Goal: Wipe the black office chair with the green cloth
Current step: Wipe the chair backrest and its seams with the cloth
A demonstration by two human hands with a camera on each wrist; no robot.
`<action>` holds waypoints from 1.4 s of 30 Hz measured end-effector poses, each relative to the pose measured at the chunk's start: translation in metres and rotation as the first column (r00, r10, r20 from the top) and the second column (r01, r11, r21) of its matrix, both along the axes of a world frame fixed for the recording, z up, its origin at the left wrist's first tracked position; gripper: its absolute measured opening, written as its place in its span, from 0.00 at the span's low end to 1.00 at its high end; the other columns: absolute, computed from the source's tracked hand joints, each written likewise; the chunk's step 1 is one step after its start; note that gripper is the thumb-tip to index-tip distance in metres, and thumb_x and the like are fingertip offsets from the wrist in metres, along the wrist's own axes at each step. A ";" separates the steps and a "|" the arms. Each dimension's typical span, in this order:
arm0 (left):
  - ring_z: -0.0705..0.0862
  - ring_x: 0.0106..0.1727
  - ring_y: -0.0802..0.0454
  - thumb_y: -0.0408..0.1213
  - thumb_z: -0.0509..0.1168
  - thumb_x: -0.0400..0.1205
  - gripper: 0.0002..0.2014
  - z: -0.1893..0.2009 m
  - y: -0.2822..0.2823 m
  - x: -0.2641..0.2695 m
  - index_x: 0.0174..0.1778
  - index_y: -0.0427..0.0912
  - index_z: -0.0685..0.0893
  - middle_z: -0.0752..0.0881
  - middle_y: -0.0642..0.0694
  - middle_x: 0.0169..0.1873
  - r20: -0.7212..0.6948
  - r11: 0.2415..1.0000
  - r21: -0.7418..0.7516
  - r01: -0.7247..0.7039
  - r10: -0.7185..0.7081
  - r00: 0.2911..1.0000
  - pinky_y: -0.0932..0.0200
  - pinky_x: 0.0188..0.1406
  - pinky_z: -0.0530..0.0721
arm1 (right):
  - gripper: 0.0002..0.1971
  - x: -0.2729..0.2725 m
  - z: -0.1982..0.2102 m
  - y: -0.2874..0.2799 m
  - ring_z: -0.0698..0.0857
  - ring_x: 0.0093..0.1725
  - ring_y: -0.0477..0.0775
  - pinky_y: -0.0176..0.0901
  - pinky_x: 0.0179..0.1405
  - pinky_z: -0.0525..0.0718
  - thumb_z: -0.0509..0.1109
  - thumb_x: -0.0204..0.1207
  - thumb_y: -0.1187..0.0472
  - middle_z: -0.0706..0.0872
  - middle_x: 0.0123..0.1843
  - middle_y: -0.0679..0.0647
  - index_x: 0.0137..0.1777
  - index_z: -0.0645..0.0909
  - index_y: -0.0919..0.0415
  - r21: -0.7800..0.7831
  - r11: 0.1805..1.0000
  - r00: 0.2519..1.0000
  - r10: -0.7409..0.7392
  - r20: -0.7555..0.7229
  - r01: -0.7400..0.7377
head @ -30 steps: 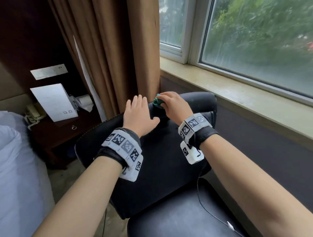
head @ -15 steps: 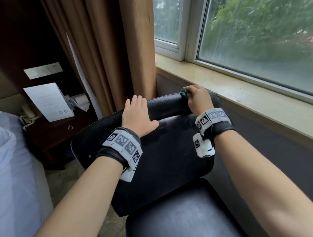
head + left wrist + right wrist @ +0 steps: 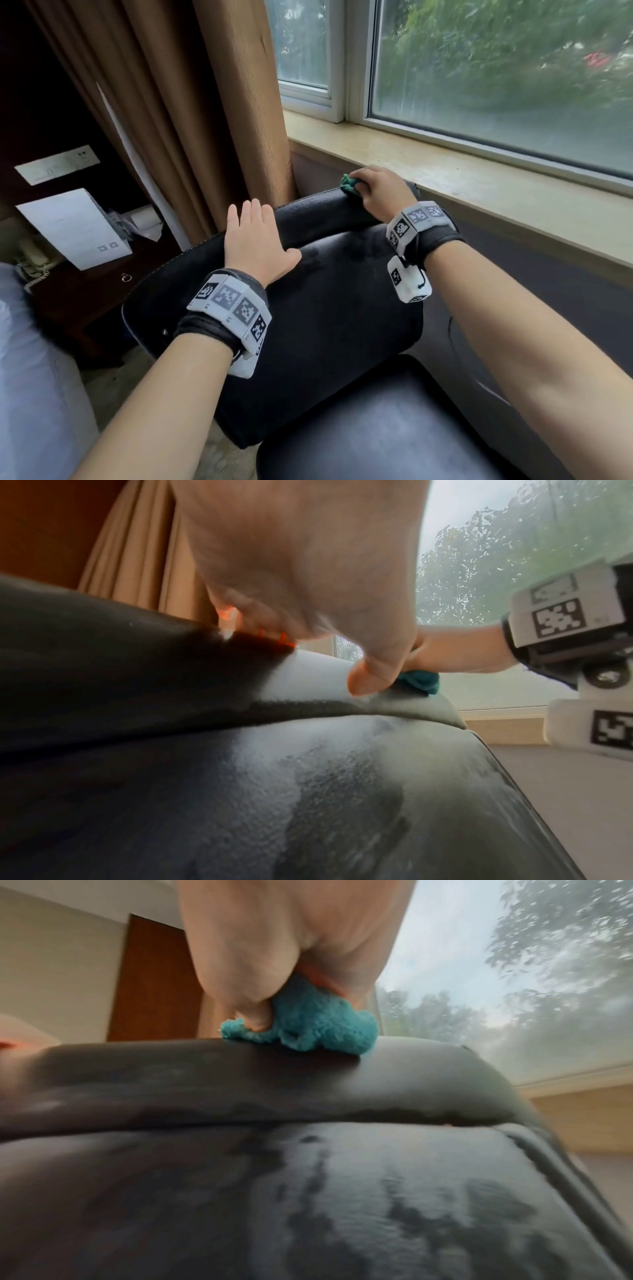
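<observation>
My right hand [image 3: 382, 192] clutches the bunched green cloth [image 3: 310, 1022] against the top roll of the black office chair [image 3: 318, 308] backrest, at one o'clock near the window sill [image 3: 479, 192]. My left hand [image 3: 255, 245], fingers spread flat, braces the same roll at eleven o'clock. The roll's long axis runs left to right, so the cloth's likely path lies toward the left hand.

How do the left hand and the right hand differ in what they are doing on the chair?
The left hand lies flat with straight fingers on the chair backrest; the right hand is curled round the green cloth. The left hand holds nothing; the right hand presses the cloth on the top edge. Both wear marker wristbands.
</observation>
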State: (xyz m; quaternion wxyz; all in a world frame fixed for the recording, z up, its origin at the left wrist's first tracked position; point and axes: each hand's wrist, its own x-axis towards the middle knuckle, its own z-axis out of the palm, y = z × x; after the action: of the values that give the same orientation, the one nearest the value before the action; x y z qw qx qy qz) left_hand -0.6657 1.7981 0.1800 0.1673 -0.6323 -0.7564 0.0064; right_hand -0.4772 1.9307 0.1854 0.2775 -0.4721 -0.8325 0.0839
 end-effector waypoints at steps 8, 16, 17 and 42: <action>0.53 0.82 0.44 0.58 0.60 0.77 0.41 0.000 0.007 -0.003 0.79 0.35 0.58 0.57 0.39 0.81 0.118 0.998 -0.020 0.056 -0.054 0.992 0.44 0.80 0.47 | 0.13 0.027 -0.003 0.008 0.79 0.60 0.61 0.45 0.58 0.73 0.61 0.80 0.65 0.83 0.60 0.59 0.61 0.81 0.62 -0.046 0.988 0.983 -0.151 -0.103 0.147; 0.73 0.68 0.42 0.52 0.66 0.75 0.33 -0.011 0.007 -0.023 0.72 0.37 0.69 0.76 0.41 0.67 0.239 0.990 0.068 0.124 -0.136 0.961 0.45 0.76 0.59 | 0.14 0.022 0.017 0.011 0.79 0.57 0.63 0.47 0.52 0.76 0.59 0.80 0.60 0.83 0.60 0.62 0.62 0.77 0.60 -0.191 0.972 0.990 -0.122 0.075 0.135; 0.73 0.68 0.42 0.52 0.66 0.75 0.34 -0.013 0.006 -0.025 0.73 0.38 0.68 0.76 0.41 0.68 0.233 0.990 0.070 0.123 -0.136 0.963 0.45 0.77 0.58 | 0.14 0.019 0.019 0.010 0.80 0.57 0.62 0.45 0.50 0.75 0.59 0.80 0.60 0.83 0.60 0.62 0.63 0.77 0.60 -0.196 0.971 0.988 -0.121 0.093 0.138; 0.71 0.69 0.40 0.45 0.65 0.74 0.33 -0.001 0.059 0.051 0.75 0.39 0.66 0.74 0.39 0.69 0.271 0.875 0.004 0.485 -0.468 0.841 0.47 0.79 0.51 | 0.16 0.142 0.014 -0.049 0.77 0.61 0.65 0.46 0.50 0.71 0.55 0.82 0.58 0.81 0.62 0.63 0.64 0.76 0.62 -0.100 0.878 0.881 -0.453 0.138 0.467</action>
State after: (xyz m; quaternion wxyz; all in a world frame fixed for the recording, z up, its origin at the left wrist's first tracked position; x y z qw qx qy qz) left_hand -0.6145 1.8575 0.1786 0.0411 -0.8005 -0.5903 -0.0951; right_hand -0.3351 1.8813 0.1989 0.2117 -0.6774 -0.7031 0.0436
